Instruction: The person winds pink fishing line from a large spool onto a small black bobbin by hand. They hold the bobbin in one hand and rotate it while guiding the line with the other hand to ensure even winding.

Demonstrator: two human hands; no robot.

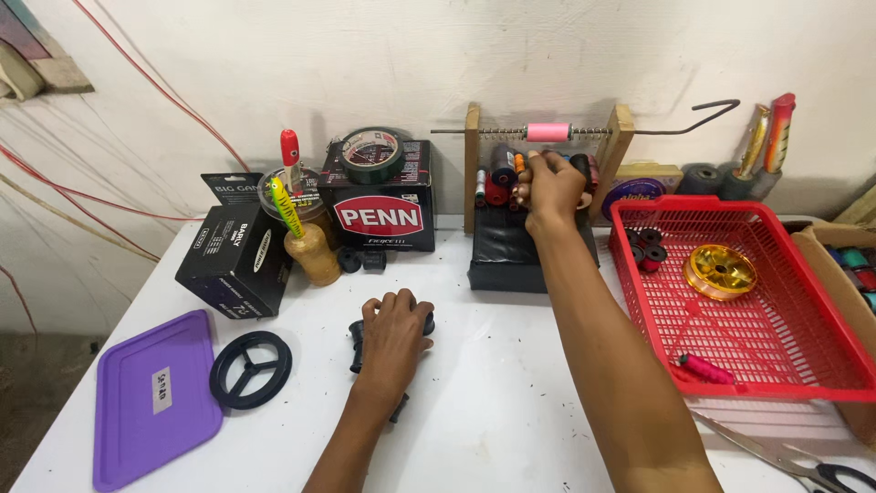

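Left grip clamps a black plastic spool on the white table; right grip pinches spools in the wooden rack beside the red mesh basket.

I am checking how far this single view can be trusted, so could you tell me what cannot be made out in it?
Head view only:
- Black part on the table: mostly covered by the left hand; its shape is unclear.
- Spools in the wooden rack: the right hand hides what its fingers touch.
- Scissors: cut off by the bottom right edge.
- Cardboard box contents: cut off by the right edge.
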